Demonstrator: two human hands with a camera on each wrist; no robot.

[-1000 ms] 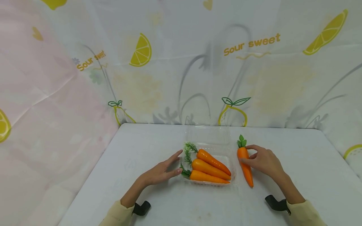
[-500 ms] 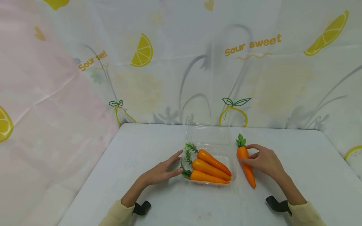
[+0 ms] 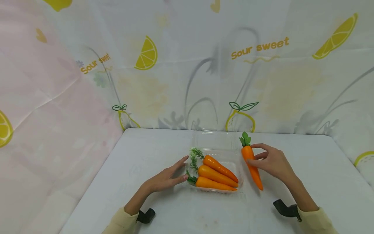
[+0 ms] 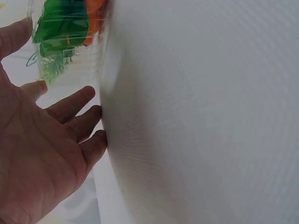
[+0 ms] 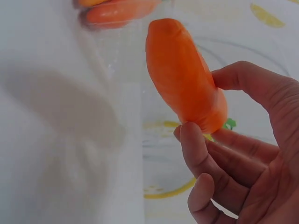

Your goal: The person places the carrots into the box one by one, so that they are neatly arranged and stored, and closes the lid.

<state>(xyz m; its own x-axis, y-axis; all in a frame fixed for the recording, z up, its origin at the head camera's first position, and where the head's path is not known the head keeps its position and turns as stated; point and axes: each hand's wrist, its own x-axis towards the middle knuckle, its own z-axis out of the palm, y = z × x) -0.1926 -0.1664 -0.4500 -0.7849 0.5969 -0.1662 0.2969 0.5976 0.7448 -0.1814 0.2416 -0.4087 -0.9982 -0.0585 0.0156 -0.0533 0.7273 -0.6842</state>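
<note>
A carrot (image 3: 252, 166) with a leafy green top is pinched between the thumb and fingers of my right hand (image 3: 274, 162), just right of the clear plastic box (image 3: 241, 175). In the right wrist view the carrot (image 5: 180, 70) hangs above the white table, its shadow below. Three more carrots (image 3: 217, 174) lie side by side in the box, green tops toward the left. My left hand (image 3: 167, 178) has its fingers spread at the box's left side, thumb at the rim by the lowest carrot's leaves. In the left wrist view the left hand (image 4: 42, 140) shows an open palm beside the box wall.
The box's transparent lid (image 3: 214, 139) is folded back behind it on the white table (image 3: 146, 146). A printed lemon-pattern cloth (image 3: 181, 65) hangs behind the table. Black wrist mounts (image 3: 146, 215) sit at both cuffs.
The right hand has raised the carrot off the table and shifted it slightly up and left in the head view. The left hand and box have stayed in place.
</note>
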